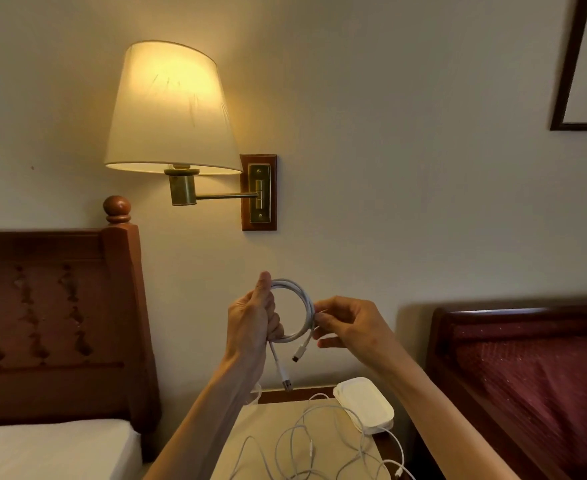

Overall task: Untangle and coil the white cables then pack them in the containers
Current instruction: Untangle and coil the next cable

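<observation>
Both hands are raised in front of the wall, above the nightstand point(250, 441). The left hand point(252, 320) grips a coiled white cable point(304, 308) on the coil's left side: fingers curled round the bundled loops, thumb upright along the top. The right hand point(349, 323) pinches the right side of the same coil between thumb and forefinger, the other fingers loosely bent below.

The coil is a few tight loops, roughly round, held upright in the air between the hands. Two ends hang free from its bottom: a USB plug point(286, 384) dangles lowest, just above the back edge of the nightstand, and a smaller connector point(299, 353) hangs shorter, to its right.

On the nightstand top, more loose white cables point(302, 445) lie in a tangled spread across the middle and front (overlapping loops, hard to count how many cables). A white lidded container point(364, 405) sits at the back right corner of the top, lid on, with a cable running under or beside its front edge; cannot tell which.

Surroundings: a lit wall lamp point(170, 109) above, a wooden headboard point(60, 323) to the left, a red upholstered headboard point(534, 375) to the right, a framed picture point(583, 64) at top right.
</observation>
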`<state>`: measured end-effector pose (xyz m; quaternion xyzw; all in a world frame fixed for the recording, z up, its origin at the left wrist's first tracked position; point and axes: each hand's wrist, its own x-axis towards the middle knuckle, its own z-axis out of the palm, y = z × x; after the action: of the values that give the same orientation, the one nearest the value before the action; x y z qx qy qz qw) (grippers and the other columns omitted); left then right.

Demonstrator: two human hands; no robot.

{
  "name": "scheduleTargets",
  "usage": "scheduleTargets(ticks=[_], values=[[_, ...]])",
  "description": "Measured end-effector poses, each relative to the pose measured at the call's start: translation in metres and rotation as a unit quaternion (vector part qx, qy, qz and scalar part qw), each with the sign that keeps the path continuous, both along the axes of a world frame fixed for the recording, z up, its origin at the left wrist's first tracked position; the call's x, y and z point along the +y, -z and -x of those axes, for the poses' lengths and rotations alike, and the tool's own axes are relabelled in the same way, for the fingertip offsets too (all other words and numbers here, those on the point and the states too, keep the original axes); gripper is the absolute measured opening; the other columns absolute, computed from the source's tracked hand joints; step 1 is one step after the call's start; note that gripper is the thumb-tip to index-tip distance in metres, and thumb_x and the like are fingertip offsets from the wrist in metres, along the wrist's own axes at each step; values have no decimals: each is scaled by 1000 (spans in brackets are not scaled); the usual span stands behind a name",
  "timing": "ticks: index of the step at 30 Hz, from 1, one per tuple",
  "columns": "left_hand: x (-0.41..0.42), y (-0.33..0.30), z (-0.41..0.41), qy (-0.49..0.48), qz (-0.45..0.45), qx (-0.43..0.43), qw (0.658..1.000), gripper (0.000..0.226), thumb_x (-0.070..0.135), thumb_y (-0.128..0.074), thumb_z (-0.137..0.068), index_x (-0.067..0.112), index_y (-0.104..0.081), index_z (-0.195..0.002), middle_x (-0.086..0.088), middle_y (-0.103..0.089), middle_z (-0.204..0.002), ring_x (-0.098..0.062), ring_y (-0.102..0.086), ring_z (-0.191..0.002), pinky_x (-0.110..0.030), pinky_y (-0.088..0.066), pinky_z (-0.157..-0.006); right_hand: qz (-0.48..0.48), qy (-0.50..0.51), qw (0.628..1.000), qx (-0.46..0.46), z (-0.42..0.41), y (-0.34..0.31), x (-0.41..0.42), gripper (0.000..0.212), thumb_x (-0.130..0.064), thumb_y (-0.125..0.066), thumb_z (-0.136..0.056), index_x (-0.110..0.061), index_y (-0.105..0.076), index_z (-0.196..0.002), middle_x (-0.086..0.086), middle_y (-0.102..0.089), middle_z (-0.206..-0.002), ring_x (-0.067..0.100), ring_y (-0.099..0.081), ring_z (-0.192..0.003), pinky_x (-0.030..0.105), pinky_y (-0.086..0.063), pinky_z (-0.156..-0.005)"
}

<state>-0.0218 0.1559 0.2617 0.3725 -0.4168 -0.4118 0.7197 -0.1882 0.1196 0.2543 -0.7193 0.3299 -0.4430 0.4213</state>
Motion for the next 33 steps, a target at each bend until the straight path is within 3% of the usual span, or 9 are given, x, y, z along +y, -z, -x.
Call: scheduleTargets(ticks=[6, 13, 16, 19, 22, 24, 27, 30, 33], values=[[-4, 15, 3, -96, 13, -120, 988, 44, 42, -51, -96, 9, -52, -67, 2, -33, -50, -11, -30, -46, -29, -31, -48, 47, 106, 993, 35, 7, -11, 0, 14, -18, -65, -91, -14, -74, -81, -2, -72, -70, 10, -66, -61, 19, -55, -60], [-6, 21, 13, -98, -7, -87, 991, 45, 40, -51, -97, 16, -50, -60, 3, -31, -48, -11, -27, -44, -29, -28, -47, -40, 96, 983, -154, -18, -6, 17, 11, -13, -63, -92, -5, -69, -94, 12, -72, -82, 20, -73, -73, 27, -60, -71], [-6, 17, 13, -78, -30, -32, 996, 45, 40, -51, -98, 17, -45, -60, 4, -31, -48, -12, -28, -45, -31, -28, -49, 85, 165, 976, -111, -34, 15, 22, 3, -12, -68, -89, -13, -66, -92, 1, -69, -89, 10, -70, -77, 20, -58, -71], [-3, 10, 14, -28, -38, 32, 998, 45, 38, -51, -98, 18, -41, -59, 4, -28, -50, -11, -26, -44, -28, -28, -46, 327, 267, 907, 20, -41, 32, 16, 13, -15, -71, -86, -16, -62, -96, -6, -50, -111, 3, -52, -90, 7, -46, -72], [3, 4, 15, 6, -34, 51, 998, 47, 38, -51, -98, 19, -38, -57, 3, -25, -51, -11, -23, -43, -27, -26, -44, 377, 223, 899, -2, -40, 32, 5, 13, -9, -65, -90, -11, -56, -99, -1, -45, -124, 6, -56, -103, 13, -49, -82], [5, 0, 13, 11, -38, 63, 997, 48, 39, -51, -98, 20, -38, -56, 4, -24, -51, -10, -22, -42, -26, -25, -43, 328, 156, 930, -52, -40, 28, 7, 13, -10, -60, -94, -16, -53, -102, -5, -47, -126, 8, -67, -93, 23, -56, -80], [4, -5, 5, 13, -52, 88, 995, 47, 39, -50, -99, 21, -40, -57, 4, -24, -52, -10, -22, -43, -25, -25, -42, 235, 63, 965, -94, -35, 19, 15, 41, -6, -67, -88, -27, -40, -111, -4, -50, -124, 14, -72, -81, 28, -60, -76], [4, -8, -4, 22, -64, 112, 991, 46, 39, -48, -100, 21, -40, -59, 4, -22, -53, -10, -20, -44, -26, -23, -43, 190, -12, 982, -21, -23, 13, 15, 63, 4, -70, -82, -29, -33, -122, -7, -47, -127, 13, -70, -96, 21, -53, -90], [5, -8, -7, 35, -81, 139, 986, 46, 38, -47, -100, 20, -40, -59, 5, -21, -51, -10, -19, -41, -25, -23, -40, 200, -4, 978, 54, -24, 12, 13, 75, 6, -72, -81, -41, -32, -124, -12, -45, -127, 6, -65, -99, 16, -52, -87]])
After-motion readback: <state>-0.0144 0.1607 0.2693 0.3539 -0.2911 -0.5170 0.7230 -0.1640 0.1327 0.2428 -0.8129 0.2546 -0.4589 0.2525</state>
